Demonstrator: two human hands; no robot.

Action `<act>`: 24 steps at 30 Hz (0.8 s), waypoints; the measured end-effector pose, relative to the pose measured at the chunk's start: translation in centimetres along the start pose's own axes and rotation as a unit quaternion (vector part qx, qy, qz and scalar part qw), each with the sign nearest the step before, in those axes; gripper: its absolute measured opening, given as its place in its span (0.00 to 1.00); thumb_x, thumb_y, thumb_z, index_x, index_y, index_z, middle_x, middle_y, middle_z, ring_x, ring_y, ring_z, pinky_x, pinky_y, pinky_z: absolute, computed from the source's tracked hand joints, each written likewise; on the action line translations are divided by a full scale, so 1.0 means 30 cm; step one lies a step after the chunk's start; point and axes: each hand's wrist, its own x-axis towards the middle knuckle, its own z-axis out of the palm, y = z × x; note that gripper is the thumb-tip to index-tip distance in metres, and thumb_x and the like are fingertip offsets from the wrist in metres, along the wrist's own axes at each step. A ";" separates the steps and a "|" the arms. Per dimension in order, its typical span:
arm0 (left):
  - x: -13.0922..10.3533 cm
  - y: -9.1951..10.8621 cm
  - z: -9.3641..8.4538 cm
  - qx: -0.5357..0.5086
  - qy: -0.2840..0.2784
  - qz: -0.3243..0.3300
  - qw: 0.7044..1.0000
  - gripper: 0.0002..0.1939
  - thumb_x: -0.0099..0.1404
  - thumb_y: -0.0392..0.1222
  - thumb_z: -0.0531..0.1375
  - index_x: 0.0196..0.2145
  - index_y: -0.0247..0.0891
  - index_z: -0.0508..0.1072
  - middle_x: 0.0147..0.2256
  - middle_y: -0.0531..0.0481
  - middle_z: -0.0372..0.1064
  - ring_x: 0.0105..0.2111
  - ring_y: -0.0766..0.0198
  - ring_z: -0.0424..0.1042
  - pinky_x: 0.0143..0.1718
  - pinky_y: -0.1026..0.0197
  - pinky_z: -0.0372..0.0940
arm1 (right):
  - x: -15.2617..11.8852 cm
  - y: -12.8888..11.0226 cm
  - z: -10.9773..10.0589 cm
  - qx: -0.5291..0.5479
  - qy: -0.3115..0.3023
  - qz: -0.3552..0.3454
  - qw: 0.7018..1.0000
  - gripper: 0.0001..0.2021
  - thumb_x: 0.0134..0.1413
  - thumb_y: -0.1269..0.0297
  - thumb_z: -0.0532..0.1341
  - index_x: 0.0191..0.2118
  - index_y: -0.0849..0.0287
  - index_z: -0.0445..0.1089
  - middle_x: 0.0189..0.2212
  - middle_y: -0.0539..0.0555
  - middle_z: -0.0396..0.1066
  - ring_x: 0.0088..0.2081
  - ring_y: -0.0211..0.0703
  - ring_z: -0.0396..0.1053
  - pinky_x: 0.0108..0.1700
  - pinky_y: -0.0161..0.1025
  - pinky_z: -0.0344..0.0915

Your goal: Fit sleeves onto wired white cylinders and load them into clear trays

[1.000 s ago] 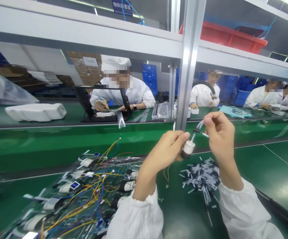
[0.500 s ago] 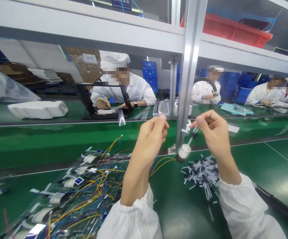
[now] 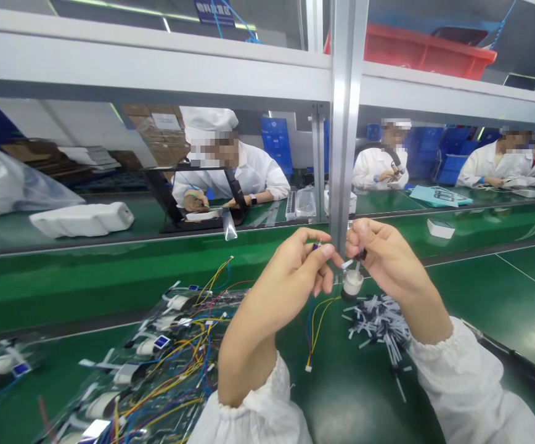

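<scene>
1. Counter (image 3: 341,394): carries a tube pile (image 3: 383,327).
2. Right hand (image 3: 378,250): grip pinches white tubing (image 3: 347,264); the white-and-black cylinder (image 3: 353,283) hangs beneath, near the pile.
3. Left hand (image 3: 307,262): beside the tubing; fingers curled, grip contents cannot be determined.
4. White box (image 3: 441,229): beyond the hands.

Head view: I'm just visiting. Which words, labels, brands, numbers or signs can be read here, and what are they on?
"物料放置区": blue sign at the top; its smaller line is unreadable.
Paper label on cardboard boxes: too blurred.
Blue crates: pale mark, too small.
Teal sheet: dark markings, unclear.
White-and-black part below the right hand: no readable text.
</scene>
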 end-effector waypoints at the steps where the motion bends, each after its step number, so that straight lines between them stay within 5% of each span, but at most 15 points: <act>1: 0.002 0.003 0.002 0.002 -0.002 0.002 1.000 0.09 0.74 0.43 0.57 0.44 0.33 0.65 0.22 0.52 0.72 0.18 0.70 0.65 0.21 0.68 0.61 | -0.003 -0.001 0.001 0.008 -0.009 0.008 1.000 0.22 0.48 0.49 0.77 0.25 0.61 0.71 0.23 0.46 0.67 0.27 0.32 0.64 0.32 0.32 0.64; 6: 0.001 0.015 0.008 -0.015 -0.011 0.033 0.999 0.14 0.66 0.47 0.67 0.37 0.30 0.74 0.21 0.52 0.70 0.17 0.71 0.64 0.18 0.69 0.56 | -0.014 0.005 0.012 0.013 -0.021 0.017 1.000 0.24 0.50 0.46 0.76 0.26 0.59 0.69 0.23 0.47 0.67 0.26 0.36 0.67 0.31 0.36 0.65; 13: -0.014 0.002 -0.019 -0.016 0.107 0.083 0.991 0.15 0.70 0.43 0.62 0.49 0.29 0.78 0.28 0.54 0.66 0.17 0.75 0.60 0.18 0.68 0.53 | -0.024 0.013 0.020 0.015 -0.021 0.015 1.000 0.20 0.55 0.52 0.74 0.29 0.59 0.67 0.20 0.43 0.60 0.23 0.31 0.55 0.28 0.33 0.52; 19: -0.037 0.013 -0.035 -0.008 0.101 0.087 0.991 0.14 0.70 0.38 0.62 0.51 0.29 0.76 0.31 0.50 0.72 0.21 0.74 0.62 0.21 0.69 0.57 | -0.030 0.014 0.037 -0.007 -0.028 -0.013 1.000 0.16 0.52 0.56 0.76 0.30 0.59 0.71 0.25 0.45 0.62 0.28 0.33 0.57 0.34 0.34 0.56; 24: -0.042 0.026 -0.029 -0.033 0.096 0.084 0.991 0.09 0.66 0.39 0.66 0.41 0.33 0.73 0.28 0.51 0.74 0.20 0.73 0.64 0.20 0.70 0.58 | -0.038 0.010 0.044 -0.011 -0.030 -0.024 0.999 0.14 0.57 0.56 0.73 0.30 0.58 0.72 0.26 0.46 0.63 0.30 0.35 0.58 0.37 0.35 0.58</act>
